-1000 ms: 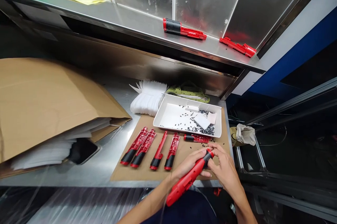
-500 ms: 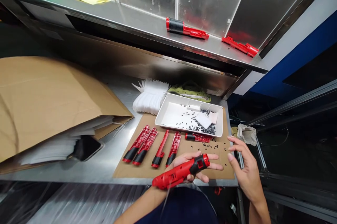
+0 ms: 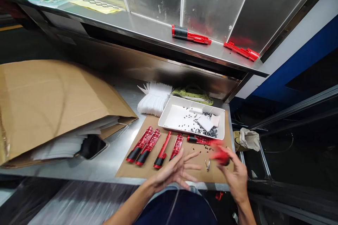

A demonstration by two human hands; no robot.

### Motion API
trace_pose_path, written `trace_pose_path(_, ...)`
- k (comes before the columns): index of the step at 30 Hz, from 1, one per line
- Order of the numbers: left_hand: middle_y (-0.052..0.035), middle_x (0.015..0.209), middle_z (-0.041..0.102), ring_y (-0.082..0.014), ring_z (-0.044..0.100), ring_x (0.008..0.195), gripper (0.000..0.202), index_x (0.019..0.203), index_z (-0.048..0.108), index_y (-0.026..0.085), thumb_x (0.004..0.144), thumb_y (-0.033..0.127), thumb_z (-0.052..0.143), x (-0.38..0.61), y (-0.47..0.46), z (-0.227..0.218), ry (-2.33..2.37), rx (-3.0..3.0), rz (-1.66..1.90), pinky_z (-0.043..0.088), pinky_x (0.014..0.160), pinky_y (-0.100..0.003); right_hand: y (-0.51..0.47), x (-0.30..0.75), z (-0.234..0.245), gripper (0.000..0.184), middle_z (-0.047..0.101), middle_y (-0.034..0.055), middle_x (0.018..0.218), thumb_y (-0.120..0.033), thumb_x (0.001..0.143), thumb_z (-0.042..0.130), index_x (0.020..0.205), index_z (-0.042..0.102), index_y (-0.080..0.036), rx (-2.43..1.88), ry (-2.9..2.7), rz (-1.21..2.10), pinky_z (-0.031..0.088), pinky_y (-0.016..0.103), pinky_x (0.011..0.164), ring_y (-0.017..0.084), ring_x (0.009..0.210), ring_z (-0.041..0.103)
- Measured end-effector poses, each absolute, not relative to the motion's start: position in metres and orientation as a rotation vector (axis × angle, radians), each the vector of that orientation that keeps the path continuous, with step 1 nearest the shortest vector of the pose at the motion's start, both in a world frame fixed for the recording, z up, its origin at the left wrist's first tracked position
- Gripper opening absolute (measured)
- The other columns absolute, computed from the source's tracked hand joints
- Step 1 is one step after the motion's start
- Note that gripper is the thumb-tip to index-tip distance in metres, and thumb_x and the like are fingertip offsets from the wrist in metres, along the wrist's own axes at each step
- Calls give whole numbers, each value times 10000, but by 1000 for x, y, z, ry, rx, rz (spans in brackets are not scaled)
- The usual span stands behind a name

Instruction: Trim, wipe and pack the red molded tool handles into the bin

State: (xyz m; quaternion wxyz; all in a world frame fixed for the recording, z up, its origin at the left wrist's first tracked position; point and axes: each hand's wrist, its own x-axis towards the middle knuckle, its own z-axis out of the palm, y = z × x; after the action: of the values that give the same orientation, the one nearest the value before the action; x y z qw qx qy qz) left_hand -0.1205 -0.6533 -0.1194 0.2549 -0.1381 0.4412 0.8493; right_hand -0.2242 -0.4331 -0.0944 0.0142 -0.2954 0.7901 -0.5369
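Note:
My right hand (image 3: 236, 174) grips a red and black plastic housing (image 3: 221, 156), smeared by motion, above the right side of the cardboard sheet. My left hand (image 3: 179, 171) is empty, its fingers spread, just left of a small metal tool (image 3: 208, 164) lying on the cardboard. Behind the hands, several red and black housing pieces (image 3: 148, 147) lie in a row, their ribbed insides showing on most. One more housing piece (image 3: 198, 139) lies crosswise against the tray, partly hidden by the held one. Loose small black parts (image 3: 207, 148) are scattered beside it.
A white tray (image 3: 165, 121) holds many tiny black parts and pads. Behind it are a white stack (image 3: 154, 100) and a green pouch (image 3: 194, 95). A large cardboard box (image 3: 58, 98) fills the left, near a dark phone-like object (image 3: 93, 147). Two housings (image 3: 192, 37) rest on the metal shelf.
The housing has passed from my left hand to my right hand and moved rightward. My left hand is now empty and spread. The small metal tool now shows on the cardboard.

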Motion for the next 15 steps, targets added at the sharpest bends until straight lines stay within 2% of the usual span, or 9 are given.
trace_pose_path(2, -171, 1422, 571, -363, 571, 1256, 775, 1428, 510, 198, 862, 720, 424, -106, -669, -139, 1869, -698, 2151, 459, 1036, -531, -432, -223, -99, 516, 725, 133, 1135, -603, 882, 600, 1242, 585, -234, -496, 2234, -2108, 480, 568, 1001, 327, 1096, 679)
trace_pose_path(4, -142, 1508, 492, -322, 405, 1417, 663, 1443, 500, 201, 918, 602, 433, -97, -678, -166, 2579, -929, 1756, 301, 1177, -522, -432, -219, -94, 561, 719, 122, 1124, -647, 840, 635, 1229, 558, -251, -290, 2022, -2314, 460, 589, 1017, 327, 1082, 684)
trace_pose_path(6, -130, 1594, 369, -323, 259, 1495, 598, 1467, 477, 214, 932, 480, 482, -95, -678, -193, 3055, -863, 1243, 202, 1214, -546, -432, -213, -81, 524, 707, 99, 1126, -622, 810, 693, 1182, 566, -275, -310, 2004, -2395, 440, 595, 1032, 324, 1097, 671)
trace_pose_path(8, -122, 1616, 323, -357, 214, 1508, 550, 1440, 518, 266, 911, 412, 551, -98, -670, -217, 3209, -609, 816, 153, 1206, -606, -433, -208, -70, 490, 694, 95, 1144, -592, 806, 709, 1168, 579, -288, -450, 2144, -2401, 443, 583, 1024, 336, 1129, 647)
trace_pose_path(10, -105, 1588, 382, -365, 261, 1493, 497, 1382, 578, 337, 891, 415, 599, -102, -661, -234, 3199, -435, 592, 111, 1200, -638, -439, -204, -70, 448, 701, 108, 1136, -552, 814, 707, 1149, 611, -271, -569, 2334, -2131, 466, 533, 1002, 340, 1124, 643)
trace_pose_path(11, -99, 1566, 422, -360, 295, 1480, 480, 1367, 588, 361, 891, 423, 604, -102, -658, -239, 3187, -407, 545, 91, 1198, -648, -444, -201, -77, 422, 711, 112, 1112, -543, 835, 676, 1139, 627, -255, -600, 2397, -1868, 493, 489, 968, 327, 1087, 659)
trace_pose_path(14, -115, 1541, 457, -356, 319, 1470, 463, 1395, 554, 362, 934, 334, 524, -98, -656, -247, 3207, -503, 492, 29, 1178, -688, -467, -186, -117, 407, 748, 88, 933, -538, 914, 518, 1107, 665, -212, -628, 2379, -1060, 549, 360, 747, 267, 845, 710)
trace_pose_path(15, -120, 1545, 449, -356, 312, 1473, 477, 1411, 534, 356, 945, 279, 477, -95, -657, -249, 3224, -573, 450, 12, 1167, -701, -475, -180, -134, 397, 748, 81, 853, -524, 913, 516, 1073, 683, -202, -632, 2368, -928, 542, 349, 698, 268, 781, 712)
